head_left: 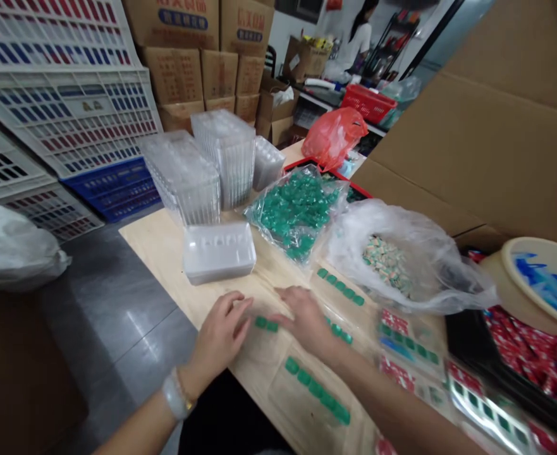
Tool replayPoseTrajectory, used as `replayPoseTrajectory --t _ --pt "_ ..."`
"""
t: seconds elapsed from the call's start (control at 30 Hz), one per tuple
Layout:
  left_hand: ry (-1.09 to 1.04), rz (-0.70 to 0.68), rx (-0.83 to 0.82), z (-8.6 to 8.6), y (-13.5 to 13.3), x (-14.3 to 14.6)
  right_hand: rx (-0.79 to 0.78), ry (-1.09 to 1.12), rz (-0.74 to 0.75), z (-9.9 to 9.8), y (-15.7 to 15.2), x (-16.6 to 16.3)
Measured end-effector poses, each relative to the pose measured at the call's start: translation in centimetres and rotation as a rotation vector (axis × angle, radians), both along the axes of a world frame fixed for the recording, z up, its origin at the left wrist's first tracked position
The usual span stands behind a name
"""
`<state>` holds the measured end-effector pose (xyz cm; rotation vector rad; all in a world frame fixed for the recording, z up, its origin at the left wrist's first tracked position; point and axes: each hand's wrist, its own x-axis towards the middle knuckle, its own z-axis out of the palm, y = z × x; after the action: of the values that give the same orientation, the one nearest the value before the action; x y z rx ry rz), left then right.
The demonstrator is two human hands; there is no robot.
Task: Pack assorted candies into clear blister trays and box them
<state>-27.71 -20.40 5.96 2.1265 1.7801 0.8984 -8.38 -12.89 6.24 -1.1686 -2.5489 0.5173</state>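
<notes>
Apparent step: arranging green pieces (262,323) near the table's (164,243) front edge. Left hand (224,328): half-curled, hold indeterminable. Right hand (305,316): thumb and fingers parted, nothing visibly held. Next move probably requires extending the row.

Two tall stacks of trays (183,174) are set side by side at the far left of the tabletop (152,234), with a low stack (219,253) placed before them. To the right, a filled bag (294,208) is laid, then a second bag (430,259), beyond which a basin (508,281) is set. Before the low stack, a short row of pieces (266,324) is flanked by the left hand (224,325) and right hand (306,319). A longer row (317,390) is laid nearer; another (341,287) is placed before the second bag. Crates (64,120) are stacked left of the tabletop; cartons (176,72) are piled behind the tall stacks.
</notes>
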Motion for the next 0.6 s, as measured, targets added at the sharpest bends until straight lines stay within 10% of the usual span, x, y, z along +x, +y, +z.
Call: replayPoseTrajectory --t 0.17,0.3,0.6 --pt "0.194 -0.04 0.058 5.5 11.1 -0.8 0.157 0.023 -0.115 1.7 10.4 -0.4" --pt "0.477 0.022 -0.139 5.7 20.1 1.3 0.166 -0.17 -0.118 1.5 16.1 -2.4" --pt "0.385 -0.027 -0.227 4.0 23.4 1.0 0.025 0.106 0.012 0.3 17.9 -0.5"
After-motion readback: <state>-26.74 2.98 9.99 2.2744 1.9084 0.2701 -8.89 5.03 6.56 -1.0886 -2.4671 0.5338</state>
